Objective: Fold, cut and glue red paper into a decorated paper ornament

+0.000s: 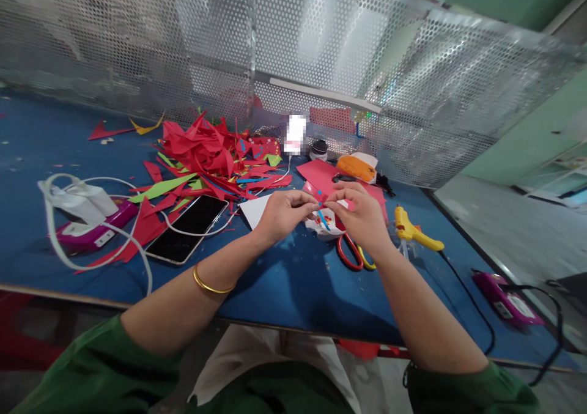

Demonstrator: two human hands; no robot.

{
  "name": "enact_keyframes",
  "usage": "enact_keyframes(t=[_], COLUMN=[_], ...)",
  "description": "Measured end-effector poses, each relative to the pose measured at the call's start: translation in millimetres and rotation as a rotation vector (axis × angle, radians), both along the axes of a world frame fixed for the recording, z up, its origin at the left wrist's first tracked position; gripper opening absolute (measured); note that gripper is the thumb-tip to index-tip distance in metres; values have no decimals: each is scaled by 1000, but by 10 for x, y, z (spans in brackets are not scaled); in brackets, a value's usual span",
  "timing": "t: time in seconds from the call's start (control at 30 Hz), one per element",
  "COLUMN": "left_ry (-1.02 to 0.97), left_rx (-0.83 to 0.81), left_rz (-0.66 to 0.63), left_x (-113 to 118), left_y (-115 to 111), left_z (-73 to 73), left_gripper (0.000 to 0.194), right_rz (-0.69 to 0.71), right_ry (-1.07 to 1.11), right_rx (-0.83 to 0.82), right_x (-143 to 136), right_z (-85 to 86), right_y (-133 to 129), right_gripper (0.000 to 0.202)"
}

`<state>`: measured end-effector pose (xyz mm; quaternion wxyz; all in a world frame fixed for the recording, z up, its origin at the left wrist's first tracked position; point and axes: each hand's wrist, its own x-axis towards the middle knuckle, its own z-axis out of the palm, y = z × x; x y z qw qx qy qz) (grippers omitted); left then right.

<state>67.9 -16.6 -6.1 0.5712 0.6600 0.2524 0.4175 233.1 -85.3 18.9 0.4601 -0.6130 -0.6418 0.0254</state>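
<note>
Above the middle of the table, my left hand [285, 213] and my right hand [358, 213] meet with thumbs and forefingers pinched. Between the fingertips is a small blue piece of paper [320, 205], partly hidden by them. Its exact shape is too small to make out. Just below the fingertips shows a thin blue strip [324, 220] over a crumpled white wrapper [328, 230] with red marks. A pair of scissors with red and yellow handles [350, 255] lies under my right hand. Behind both hands are red paper sheets [321, 172].
Left of my hands lie a heap of red and green paper scraps [206, 148], a black-screened phone [188, 230] and a purple power strip [110, 224] with white cables. To the right are a yellow glue gun [415, 230] and another purple power strip [507, 301]. A perforated metal screen [220, 53] stands behind.
</note>
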Motion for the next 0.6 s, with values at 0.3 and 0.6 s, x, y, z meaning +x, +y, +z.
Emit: enact_keyframes(t=[0.3,0.6], left_ry=[10,8], left_rx=[7,6], left_rz=[-18,-13], left_x=[8,9], left_y=[-10,-7], left_z=[-18,-31], left_gripper=[6,8], right_rz=[69,61], right_ry=[-18,165], right_rx=[-41,-116], right_x=[-43,24], right_z=[2,36], right_y=[-10,-30], right_gripper=[8,11])
